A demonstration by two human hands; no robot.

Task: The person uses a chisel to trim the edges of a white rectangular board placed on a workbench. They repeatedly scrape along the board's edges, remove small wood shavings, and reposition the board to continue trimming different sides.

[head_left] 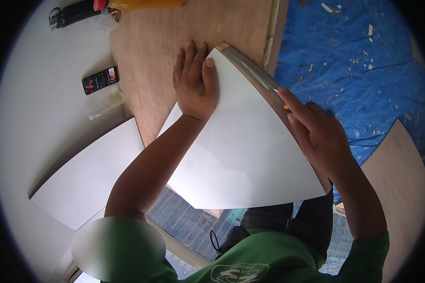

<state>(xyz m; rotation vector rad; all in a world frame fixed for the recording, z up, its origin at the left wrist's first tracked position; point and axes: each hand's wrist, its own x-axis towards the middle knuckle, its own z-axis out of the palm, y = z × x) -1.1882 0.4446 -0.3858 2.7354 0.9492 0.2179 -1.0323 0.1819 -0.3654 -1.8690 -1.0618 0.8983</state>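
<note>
A white-faced panel point(236, 151) with tapered sides and a bare wooden edge lies on a plywood board point(146, 66). My left hand point(196, 85) rests palm down near the panel's upper corner, fingers spread slightly over it. In my right hand point(318, 134) is a long metal tool point(255, 70), a file or blade with some orange at the handle, lying along the panel's right edge with my index finger stretched toward it. The rest of the handle is hidden by my fingers.
Another white panel point(85, 174) lies at left. Beyond it are a phone point(100, 80), a plastic bottle point(106, 105), a black tool point(73, 14) and an orange bag point(141, 4). A debris-flecked blue tarp point(344, 66) covers the right, with a curved plywood piece point(396, 179) below.
</note>
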